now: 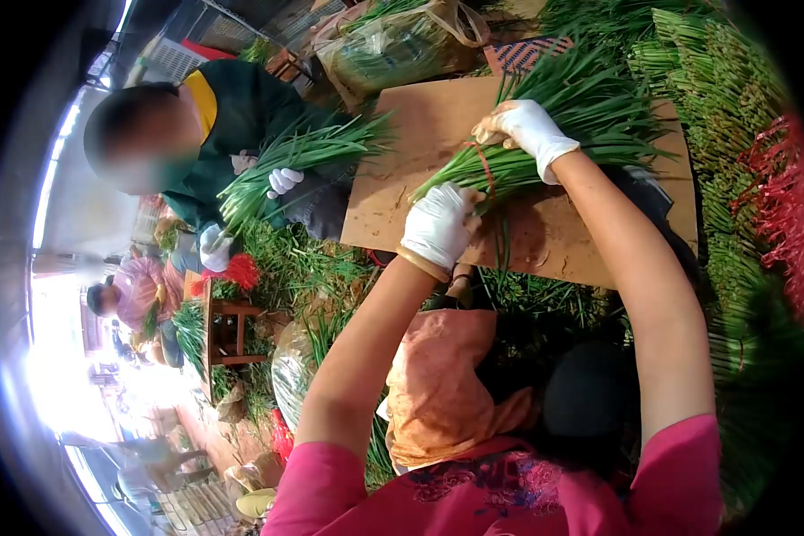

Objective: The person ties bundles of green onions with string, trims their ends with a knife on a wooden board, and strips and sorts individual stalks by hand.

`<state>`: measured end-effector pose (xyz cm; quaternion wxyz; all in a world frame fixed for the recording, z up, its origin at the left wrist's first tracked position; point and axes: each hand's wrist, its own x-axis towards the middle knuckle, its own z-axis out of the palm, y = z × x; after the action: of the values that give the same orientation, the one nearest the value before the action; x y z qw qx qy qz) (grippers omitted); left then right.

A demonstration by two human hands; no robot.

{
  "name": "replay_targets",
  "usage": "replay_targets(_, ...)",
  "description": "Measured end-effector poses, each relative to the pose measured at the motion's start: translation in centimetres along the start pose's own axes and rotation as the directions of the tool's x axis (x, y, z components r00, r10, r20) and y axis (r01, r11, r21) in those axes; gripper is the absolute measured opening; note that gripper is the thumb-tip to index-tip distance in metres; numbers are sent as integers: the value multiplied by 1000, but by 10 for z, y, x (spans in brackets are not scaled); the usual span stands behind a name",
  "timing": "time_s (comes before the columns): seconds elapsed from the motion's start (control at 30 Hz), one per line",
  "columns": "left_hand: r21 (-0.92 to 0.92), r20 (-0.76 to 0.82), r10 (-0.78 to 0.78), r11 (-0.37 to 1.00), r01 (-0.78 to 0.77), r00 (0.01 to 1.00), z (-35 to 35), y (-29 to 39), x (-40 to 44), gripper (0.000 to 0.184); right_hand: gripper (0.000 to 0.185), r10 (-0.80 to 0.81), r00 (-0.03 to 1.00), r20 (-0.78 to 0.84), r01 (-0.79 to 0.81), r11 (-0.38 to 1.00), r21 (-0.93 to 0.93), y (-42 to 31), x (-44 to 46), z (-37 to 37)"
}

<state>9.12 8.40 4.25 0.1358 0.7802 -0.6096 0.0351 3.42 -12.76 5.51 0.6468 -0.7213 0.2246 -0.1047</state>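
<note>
A bundle of garlic chives (590, 134) lies on a brown board (393, 210), its pale stem ends toward the left and its leaves spreading to the upper right. A thin red tie (485, 168) crosses the stems. My left hand (439, 228), in a white glove, is closed at the near edge of the stems, beside the tie's lower end. My right hand (525, 132), also gloved in white, has its fingers bent together over the far side, at the tie's upper end. What the fingertips pinch is partly hidden.
Stacked green bundles (724, 134) and red ties (782, 192) are at the right. A co-worker in a dark green top (250, 98) holds chives (308, 156) at the left. A wooden stool (232, 330) and a plastic-wrapped load (402, 49) stand nearby. Loose leaves cover the floor.
</note>
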Motion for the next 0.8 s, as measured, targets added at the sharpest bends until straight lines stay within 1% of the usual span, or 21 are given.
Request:
replay_targets(0.03, 39, -79, 16, 999, -13, 997, 2, -2, 3, 27, 18, 16, 1000, 16, -16, 999, -36, -3, -1, 1)
replay_targets(0.07, 65, -66, 27, 998, -22, 997, 5, -4, 7, 26, 20, -95, 994, -51, 69, 924, -375, -4, -4, 3)
replay_targets(0.13, 121, -48, 38, 992, -32, 998, 1, -6, 21, 23, 22, -293, 956, -34, 253, 872, -419, 4, -7, 10)
replay_targets(0.17, 243, 12, 108, 964, -107, 994, 3, -3, 30, 21, 21, -327, 945, -8, 293, 856, -426, 7, -7, 13)
replay_targets(0.2, 257, 28, 149, 955, -151, 988, 6, 0, 33, 24, 20, -360, 933, 20, 333, 839, -431, 9, -7, 15)
replay_targets(0.27, 287, 66, 230, 928, -239, 971, 11, 4, 36, 31, 21, -310, 951, -11, 281, 875, -393, 18, 0, 21)
replay_targets(0.3, 319, 65, 253, 911, -261, 965, 14, 5, 35, 30, 21, -290, 957, -26, 258, 887, -384, 19, -2, 22)
replay_targets(0.33, 318, 99, 238, 913, -258, 966, 15, 5, 34, 30, 21, -269, 962, -39, 236, 897, -375, 18, -4, 23)
replay_targets(0.37, 319, 129, 222, 913, -253, 966, 16, 5, 33, 30, 22, -400, 911, -104, 334, 861, -384, 28, 0, 25)
replay_targets(0.4, 322, 157, 205, 914, -247, 966, 10, 9, 33, 31, 22, -300, 949, -96, 274, 936, -220, 27, -2, 25)
replay_targets(0.43, 222, 245, 130, 957, -186, 961, -9, 17, 33, 25, 20, -259, 964, -67, 256, 965, -52, 36, 6, 22)
replay_targets(0.47, 91, 145, 102, 989, -116, 984, -20, 14, 33, 21, 19, -219, 975, -31, 221, 968, 117, 45, 15, 20)
replay_targets(0.5, -48, 55, 63, 997, -61, 996, -30, 9, 33, 18, 18, -198, 978, -62, 206, 963, 176, 43, 13, 18)
replay_targets(0.53, -193, -27, 13, 981, -18, 1000, -39, 3, 33, 14, 15, -134, 990, -51, 142, 963, 229, 34, 5, 12)
replay_targets(0.57, -212, -94, -15, 977, -5, 995, -46, -2, 40, 7, 14, -101, 993, -68, 115, 962, 247, 33, 4, 12)
replay_targets(0.6, -134, -51, -41, 990, 34, 998, -50, -4, 44, 10, 14, -70, 994, -83, 90, 961, 261, 33, 5, 11)
replay_targets(0.67, -88, 34, -38, 995, 41, 999, -37, -14, 55, 12, 13, -69, 994, -90, 88, 971, 223, 33, 8, 13)
replay_targets(0.7, -42, 33, -35, 998, 37, 999, -33, -13, 56, 13, 13, -70, 993, -95, 88, 974, 207, 34, 10, 14)
replay_targets(0.77, 51, 37, -25, 998, 23, 999, -24, -11, 59, 15, 13, -62, 993, -100, 84, 968, 238, 36, 14, 15)
replay_targets(0.8, 69, 22, -23, 997, 21, 1000, -18, -13, 61, 16, 13, -54, 993, -103, 79, 964, 254, 39, 16, 15)
